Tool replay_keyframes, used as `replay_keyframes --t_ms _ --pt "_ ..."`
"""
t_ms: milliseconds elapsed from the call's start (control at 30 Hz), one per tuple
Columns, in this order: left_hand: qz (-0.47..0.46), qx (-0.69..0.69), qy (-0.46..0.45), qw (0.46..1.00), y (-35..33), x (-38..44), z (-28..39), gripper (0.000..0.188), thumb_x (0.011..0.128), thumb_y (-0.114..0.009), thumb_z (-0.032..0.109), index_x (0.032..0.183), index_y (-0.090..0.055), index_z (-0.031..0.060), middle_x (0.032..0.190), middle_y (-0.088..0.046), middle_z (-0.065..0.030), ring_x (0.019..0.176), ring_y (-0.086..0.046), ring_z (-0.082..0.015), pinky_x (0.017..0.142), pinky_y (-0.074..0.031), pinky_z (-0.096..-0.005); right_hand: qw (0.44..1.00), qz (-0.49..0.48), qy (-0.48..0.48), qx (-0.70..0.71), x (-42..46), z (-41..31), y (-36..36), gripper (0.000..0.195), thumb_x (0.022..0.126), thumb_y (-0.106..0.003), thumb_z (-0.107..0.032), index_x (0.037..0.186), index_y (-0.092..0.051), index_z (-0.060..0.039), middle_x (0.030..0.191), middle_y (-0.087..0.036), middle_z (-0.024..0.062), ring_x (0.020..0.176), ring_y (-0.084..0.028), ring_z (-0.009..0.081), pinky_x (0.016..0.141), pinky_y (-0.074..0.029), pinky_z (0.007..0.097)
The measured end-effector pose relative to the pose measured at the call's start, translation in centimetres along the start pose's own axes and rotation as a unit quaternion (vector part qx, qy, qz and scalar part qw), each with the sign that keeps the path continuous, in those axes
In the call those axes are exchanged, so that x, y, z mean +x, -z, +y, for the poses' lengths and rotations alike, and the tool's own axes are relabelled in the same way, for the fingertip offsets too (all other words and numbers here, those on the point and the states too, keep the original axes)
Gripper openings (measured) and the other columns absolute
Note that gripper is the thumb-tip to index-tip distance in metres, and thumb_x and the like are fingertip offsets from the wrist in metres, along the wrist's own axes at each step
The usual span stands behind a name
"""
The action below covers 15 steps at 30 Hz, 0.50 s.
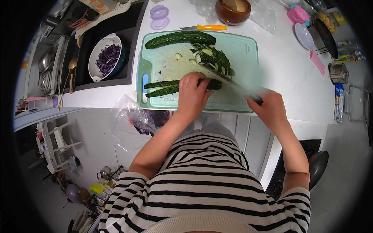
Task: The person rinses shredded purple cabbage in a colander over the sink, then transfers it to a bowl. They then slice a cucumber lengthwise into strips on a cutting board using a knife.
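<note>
My left hand (pixel 193 91) presses down on long cucumber strips (pixel 163 89) lying along the near part of a green cutting board (pixel 242 102). A kitchen knife (pixel 230 81) is gripped by its handle in my right hand (pixel 269 107); motion blurs its blade, which slants to the upper left beside a pile of cut cucumber (pixel 217 59). Whether the edge touches the board cannot be told. Along the board's far edge rests a large uncut cucumber piece (pixel 179 38). One small slice (pixel 178 56) lies apart, left of the pile.
Beyond the board lies an orange-handled paring knife (pixel 211 27), near a purple lid (pixel 159 12) and a brown bowl (pixel 233 13). Left, a white colander (pixel 96 75) of shredded purple cabbage (pixel 108 59) sits in the dark sink (pixel 116 84). A plastic bag (pixel 125 116) hangs below the counter's near edge.
</note>
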<state>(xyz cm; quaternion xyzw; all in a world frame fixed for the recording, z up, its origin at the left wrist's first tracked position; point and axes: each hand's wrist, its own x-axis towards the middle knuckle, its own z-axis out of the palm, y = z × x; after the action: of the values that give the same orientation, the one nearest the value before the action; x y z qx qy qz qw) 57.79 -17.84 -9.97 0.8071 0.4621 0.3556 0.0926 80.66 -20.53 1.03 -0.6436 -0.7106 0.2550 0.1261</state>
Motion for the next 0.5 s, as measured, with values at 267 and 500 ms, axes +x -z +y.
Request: replay_keyframes --t_ms 267,500 --pt "0.04 -0.001 -0.038 0.998 -2.1 -0.5 0.1 0.024 0.069 -0.067 0.001 0.092 -0.064 0.0051 0.097 -0.058 -0.0081 0.095 -0.055 -0.0291 0.079 -0.041 -0.0394 0.999 -0.006 0.019 -0.037 -2.2 -0.4 -1.1 0.02 0.087 -0.065 -0.024 0.092 -0.062 -0.0045 0.075 -0.062 0.0111 0.065 -0.061 0.0314 0.06 -0.049 0.0395" --pt "0.037 0.009 -0.022 0.999 -2.2 -0.5 0.3 0.019 0.068 -0.066 0.0 0.086 -0.064 0.0061 0.094 -0.058 -0.0078 0.091 -0.057 -0.0274 0.076 -0.041 -0.0372 0.999 -0.017 0.015 -0.043 -3.0 -0.5 -0.3 0.02 0.089 -0.063 -0.024 0.092 -0.059 -0.0051 0.074 -0.06 0.0112 0.064 -0.061 0.0322 0.059 -0.049 0.0413"
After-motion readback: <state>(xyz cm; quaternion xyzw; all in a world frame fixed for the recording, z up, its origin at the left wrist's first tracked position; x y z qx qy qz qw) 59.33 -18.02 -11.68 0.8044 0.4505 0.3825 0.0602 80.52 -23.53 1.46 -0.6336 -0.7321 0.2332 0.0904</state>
